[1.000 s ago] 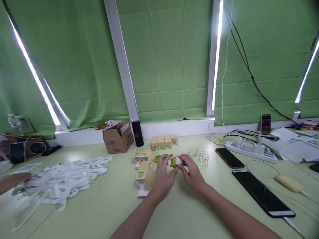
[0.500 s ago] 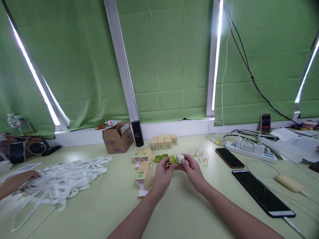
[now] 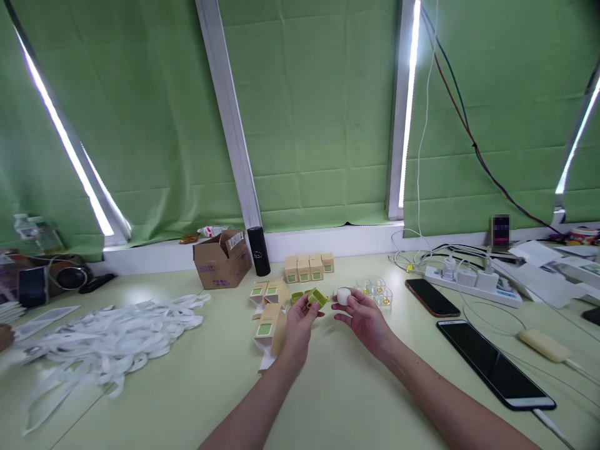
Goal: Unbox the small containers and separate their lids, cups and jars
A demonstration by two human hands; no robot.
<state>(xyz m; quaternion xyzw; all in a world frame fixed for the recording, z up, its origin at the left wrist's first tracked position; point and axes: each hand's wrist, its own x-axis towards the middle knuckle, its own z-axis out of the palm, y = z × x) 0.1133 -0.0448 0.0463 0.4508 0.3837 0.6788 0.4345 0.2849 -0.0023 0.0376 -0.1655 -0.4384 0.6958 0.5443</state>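
My left hand (image 3: 300,325) pinches a small green open-topped case (image 3: 317,298) between thumb and fingers. In my right hand (image 3: 368,322) is a small white rounded piece (image 3: 344,295), gripped by the fingertips a little to the right of the green case. The two pieces are apart. Just behind my left hand, more green cases (image 3: 296,297) lie on the table, partly covered by it. Open kraft paper boxes (image 3: 270,328) with green-marked fronts lie left of that hand. Beyond my right hand sit several clear cups (image 3: 382,296) with small gold-coloured centres.
Several closed kraft boxes (image 3: 304,269) stand at the back beside a black cylinder (image 3: 258,251) and a cardboard carton (image 3: 221,261). White straps (image 3: 135,331) are heaped left, near another person's hand (image 3: 5,336). Two phones (image 3: 492,359) and a power strip (image 3: 473,285) with cables lie right.
My hands have moved apart, the green case leftward and the white piece slightly right. The other person's hand has drawn back from the straps towards the left edge.
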